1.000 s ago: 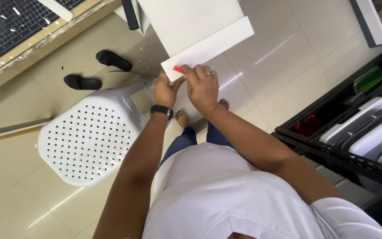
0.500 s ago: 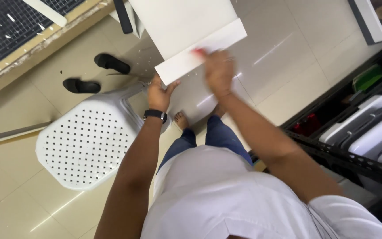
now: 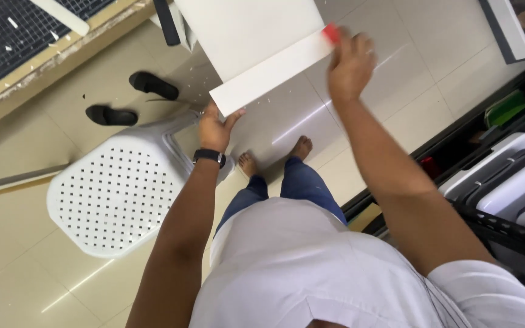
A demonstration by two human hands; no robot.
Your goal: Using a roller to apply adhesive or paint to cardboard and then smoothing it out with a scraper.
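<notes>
Left hand [image 3: 215,129] pinching smooth white board [image 3: 256,48] corner, right hand [image 3: 349,64] gripping small red tool [image 3: 332,33], possibly a blade.

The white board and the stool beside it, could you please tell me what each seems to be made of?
Board: looks like matte card or foam board, going by its flat, dull white face and thick pale edge; which one is unclear. Stool: apparently moulded white plastic, its smooth, slightly glossy seat pierced with rows of small holes. The left hand holds the board's corner.

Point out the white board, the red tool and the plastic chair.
white board [image 3: 256,42], head view, on its flat face.
red tool [image 3: 332,33], head view, on the end above the right hand's fingers.
plastic chair [image 3: 116,200], head view, on the perforated seat.
</notes>
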